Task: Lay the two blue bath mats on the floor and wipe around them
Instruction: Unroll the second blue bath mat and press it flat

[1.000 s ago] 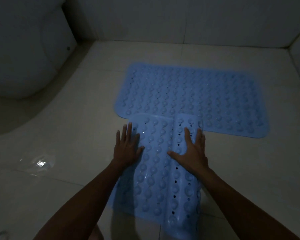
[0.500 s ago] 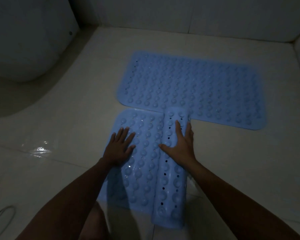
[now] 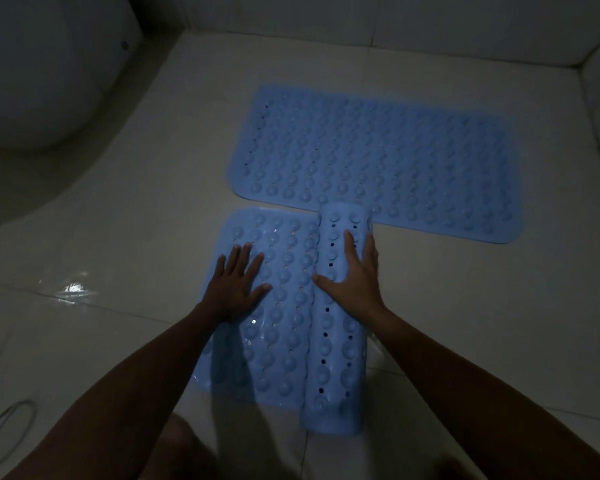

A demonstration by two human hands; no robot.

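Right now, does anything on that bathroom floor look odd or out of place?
Yes. The near mat isn't flat: its right part is curled into a roll under the right hand, its tip over the edge of the far mat. The left hand presses the flat part. A shiny wet patch lies to the left.

Two light blue bath mats, the far mat and the near mat, studded with rows of round raised bumps and dotted with small dark holes, on a pale, apparently off-white tiled floor in dim light; a white rounded fixture at left.
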